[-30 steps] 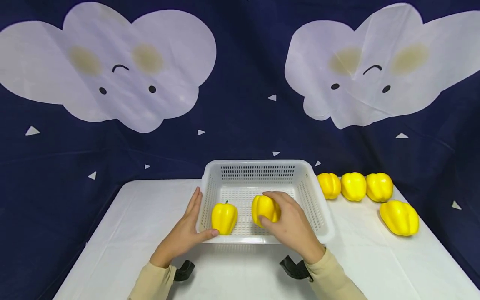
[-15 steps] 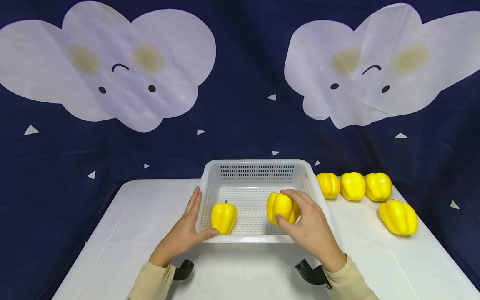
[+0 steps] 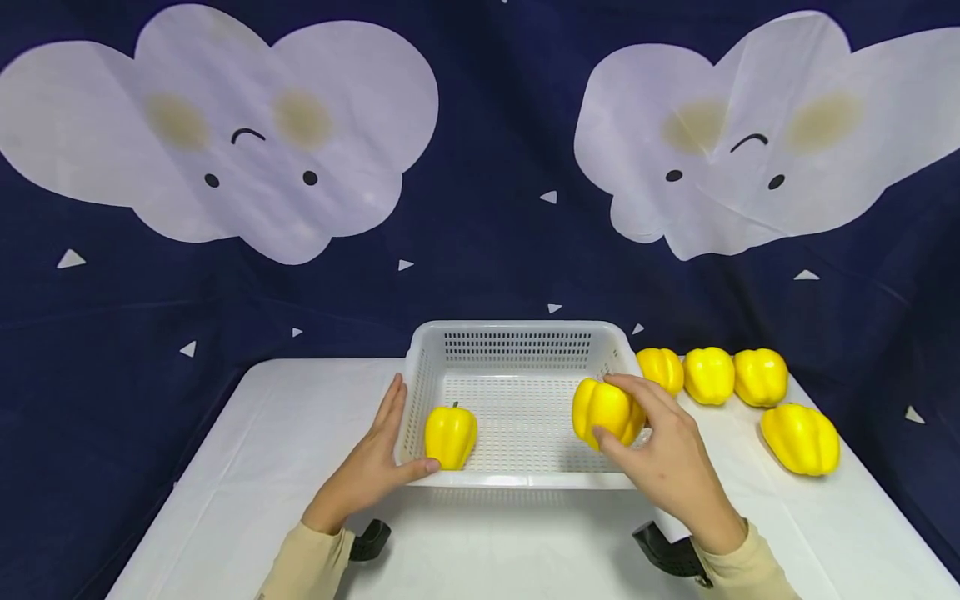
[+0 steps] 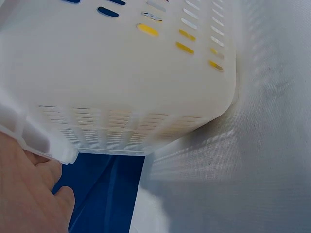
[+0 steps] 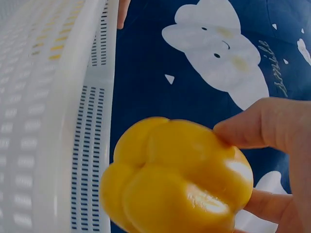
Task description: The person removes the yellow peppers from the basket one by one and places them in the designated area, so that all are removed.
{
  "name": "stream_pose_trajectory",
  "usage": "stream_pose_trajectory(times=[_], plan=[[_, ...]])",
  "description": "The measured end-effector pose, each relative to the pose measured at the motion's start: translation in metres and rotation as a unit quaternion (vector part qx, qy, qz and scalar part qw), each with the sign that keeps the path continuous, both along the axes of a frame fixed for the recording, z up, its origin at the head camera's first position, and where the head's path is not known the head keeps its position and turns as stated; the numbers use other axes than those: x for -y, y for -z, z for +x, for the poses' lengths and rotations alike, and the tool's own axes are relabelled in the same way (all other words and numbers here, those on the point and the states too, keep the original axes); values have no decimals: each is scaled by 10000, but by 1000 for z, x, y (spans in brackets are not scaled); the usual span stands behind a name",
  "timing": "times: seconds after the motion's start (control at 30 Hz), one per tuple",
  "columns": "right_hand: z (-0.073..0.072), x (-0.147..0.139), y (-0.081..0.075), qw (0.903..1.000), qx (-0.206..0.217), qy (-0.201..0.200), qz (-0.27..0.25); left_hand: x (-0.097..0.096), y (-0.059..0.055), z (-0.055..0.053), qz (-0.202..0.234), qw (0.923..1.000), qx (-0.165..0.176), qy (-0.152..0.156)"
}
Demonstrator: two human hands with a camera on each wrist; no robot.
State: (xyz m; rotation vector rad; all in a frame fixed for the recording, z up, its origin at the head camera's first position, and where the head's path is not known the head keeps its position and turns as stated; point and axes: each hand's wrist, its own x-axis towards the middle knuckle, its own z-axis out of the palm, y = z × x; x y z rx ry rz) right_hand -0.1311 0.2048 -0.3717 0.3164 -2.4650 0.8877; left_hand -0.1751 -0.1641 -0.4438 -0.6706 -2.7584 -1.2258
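Note:
A white perforated plastic basket [image 3: 525,481] stands in the middle of the table. Inside it, at the front left corner, sits a yellow bell pepper [image 3: 450,437] with its stem up. My left hand [image 3: 371,471] rests on that same corner, fingers straight along the outside of the left wall and thumb across the front rim. In the left wrist view, part of the left hand [image 4: 31,191] shows beside the rim. With thumb and fingers, my right hand [image 3: 667,458] grips another yellow bell pepper [image 3: 606,412] over the basket's right side; the right wrist view shows this bell pepper [image 5: 180,179] close up.
Three yellow bell peppers [image 3: 708,376] stand in a row at the back right of the white table [image 3: 757,517]. A further bell pepper [image 3: 800,439] lies before them near the right edge. Behind hangs a dark blue curtain [image 3: 495,208] with clouds.
My right hand has moved to the right with its bell pepper, from the basket's middle to above its right side. The left hand and the other peppers have kept their places.

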Motion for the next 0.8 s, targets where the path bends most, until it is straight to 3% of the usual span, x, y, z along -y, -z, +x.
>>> stream_pose_trajectory(times=[0.33, 0.8], plan=[[10, -26, -1, 9996, -91, 265, 75, -3, -1, 1, 58, 9999, 118, -47], [16, -55, 4, 9975, -124, 678, 165, 0, 0, 0, 21, 10000, 35, 5]])
